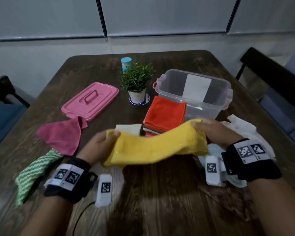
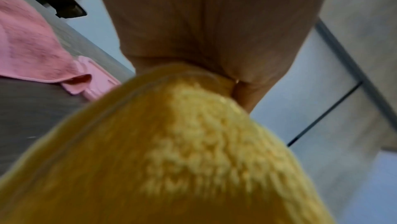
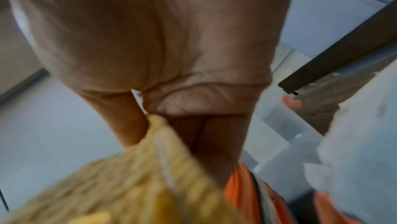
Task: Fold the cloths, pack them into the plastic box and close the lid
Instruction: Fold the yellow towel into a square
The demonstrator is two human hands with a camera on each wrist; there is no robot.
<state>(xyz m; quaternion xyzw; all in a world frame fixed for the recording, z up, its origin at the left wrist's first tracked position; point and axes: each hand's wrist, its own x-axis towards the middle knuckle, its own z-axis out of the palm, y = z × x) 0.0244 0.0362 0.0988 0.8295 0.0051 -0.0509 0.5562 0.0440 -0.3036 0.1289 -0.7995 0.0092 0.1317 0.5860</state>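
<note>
Both hands hold a yellow cloth (image 1: 153, 147) stretched above the table's middle. My left hand (image 1: 102, 142) pinches its left end and my right hand (image 1: 209, 130) pinches its right end. In the left wrist view the yellow cloth (image 2: 171, 159) fills the lower half under my left hand (image 2: 214, 41). In the right wrist view my right hand (image 3: 171, 58) pinches the yellow cloth (image 3: 133, 185) by its edge. A stack of folded cloths with an orange one (image 1: 165, 113) on top lies before the clear plastic box (image 1: 194, 92). The pink lid (image 1: 90, 99) lies at the left.
A magenta cloth (image 1: 61, 135) and a green striped cloth (image 1: 34, 172) lie unfolded at the left. White cloths (image 1: 242, 128) are heaped at the right. A potted plant (image 1: 136, 82) and a blue-capped bottle (image 1: 126, 63) stand at the back. Dark chairs flank the wooden table (image 1: 160, 201).
</note>
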